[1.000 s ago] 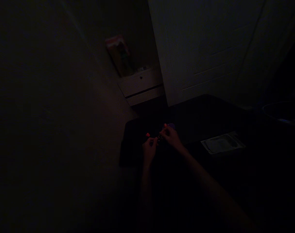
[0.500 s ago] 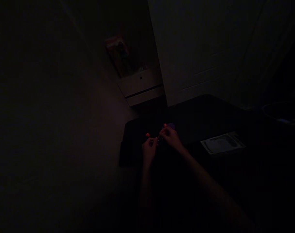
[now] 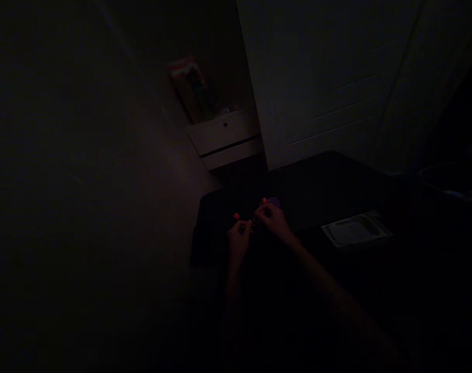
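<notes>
The scene is very dark. Over a dark tabletop [image 3: 321,181] my left hand [image 3: 239,237] is closed in a pinch, thumb against fingers. My right hand [image 3: 273,217] is pinched too, slightly farther off and to the right. Between the fingertips of both lies a small dark thing with several shiny dots [image 3: 256,221]; its kind is too dim to make out. A small red piece [image 3: 236,215] sits just beyond my left hand. Past my right fingers are another red piece [image 3: 264,200] and a round purple thing [image 3: 274,201].
A flat pale packet or booklet [image 3: 356,230] lies to the right of my right forearm. White drawers [image 3: 225,137] stand beyond the table, with a red-topped box [image 3: 189,85] on top. A large pale panel [image 3: 317,77] rises behind the table, and a wall [image 3: 123,197] runs along the left.
Both hands keep nearly the same place and pinch. The light dimmed half a second ago and is slightly brighter on the walls now.
</notes>
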`<act>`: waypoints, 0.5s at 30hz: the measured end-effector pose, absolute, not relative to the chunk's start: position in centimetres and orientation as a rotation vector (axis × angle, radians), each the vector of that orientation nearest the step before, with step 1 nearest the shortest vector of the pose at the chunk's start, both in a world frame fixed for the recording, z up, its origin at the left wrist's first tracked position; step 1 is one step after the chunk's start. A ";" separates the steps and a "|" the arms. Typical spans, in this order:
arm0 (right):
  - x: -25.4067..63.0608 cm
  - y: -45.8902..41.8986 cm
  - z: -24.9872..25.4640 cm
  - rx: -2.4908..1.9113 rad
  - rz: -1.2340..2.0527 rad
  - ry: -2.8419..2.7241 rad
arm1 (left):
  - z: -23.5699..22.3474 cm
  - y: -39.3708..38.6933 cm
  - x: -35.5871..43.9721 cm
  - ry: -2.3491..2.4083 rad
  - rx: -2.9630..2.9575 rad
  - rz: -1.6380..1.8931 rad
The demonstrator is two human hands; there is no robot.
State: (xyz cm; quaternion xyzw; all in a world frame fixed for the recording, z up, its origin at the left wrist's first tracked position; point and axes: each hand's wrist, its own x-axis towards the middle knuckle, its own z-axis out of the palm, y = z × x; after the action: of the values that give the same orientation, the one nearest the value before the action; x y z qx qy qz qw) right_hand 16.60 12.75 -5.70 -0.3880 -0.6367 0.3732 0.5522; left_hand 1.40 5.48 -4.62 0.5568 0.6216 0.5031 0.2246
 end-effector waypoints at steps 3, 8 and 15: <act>16.6 12.8 -5.6 -0.916 0.878 -1.505 | -4.6 5.6 1.5 1.709 1.531 1.388; 16.3 13.3 -6.1 -0.925 0.877 -1.529 | -5.0 6.0 1.1 1.709 1.538 1.394; 16.1 13.3 -6.0 -0.938 0.851 -1.544 | -4.9 5.9 1.0 1.704 1.551 1.404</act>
State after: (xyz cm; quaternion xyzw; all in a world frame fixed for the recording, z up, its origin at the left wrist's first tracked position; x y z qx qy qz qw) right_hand 16.10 13.28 -6.05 -0.3949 -0.6500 0.3581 0.5416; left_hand 1.00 5.92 -4.87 0.5607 0.6160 0.5077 0.2200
